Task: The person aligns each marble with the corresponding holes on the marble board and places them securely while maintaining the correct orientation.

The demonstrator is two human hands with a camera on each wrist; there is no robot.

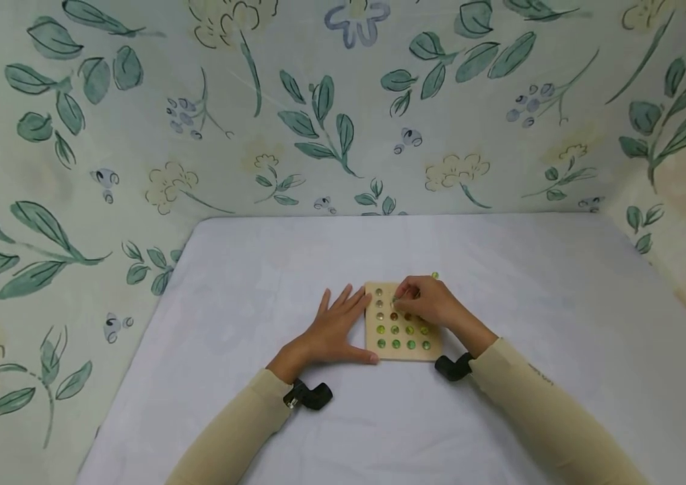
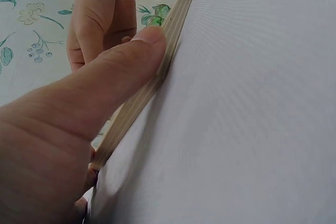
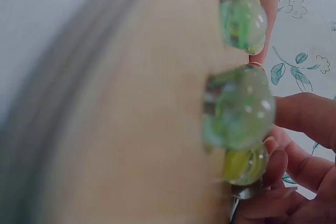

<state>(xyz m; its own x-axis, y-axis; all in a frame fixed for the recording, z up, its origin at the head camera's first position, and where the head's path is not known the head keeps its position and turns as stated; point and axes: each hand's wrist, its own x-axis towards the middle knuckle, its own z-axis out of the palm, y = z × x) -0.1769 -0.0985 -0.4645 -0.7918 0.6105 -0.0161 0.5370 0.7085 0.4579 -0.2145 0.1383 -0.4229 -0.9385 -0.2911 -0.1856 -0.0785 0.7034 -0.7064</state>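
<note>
My left hand (image 1: pixel 336 333) lies with fingers spread wide at the left side of the wooden board (image 1: pixel 388 337), thumb along its near edge. The board sits between my hands, and my right hand (image 1: pixel 430 300) arches over its far part, fingers curled, thumb and fingertip pinching a clear marble (image 1: pixel 394 302) beyond the green marbles (image 1: pixel 396 344).

This looks like a staged recording corner, rather like a small studio; whether it stands in a home or a lab cannot be told. A backdrop (image 1: pixel 312 60) patterned with leaves, blossoms and berries closes in 3 sides of the bench (image 1: pixel 239 256), spread with a plain white cloth (image 1: pixel 524 269), and 2 black wrist cameras (image 1: pixel 453 368) sit at the cuffs (image 1: pixel 494 364).
</note>
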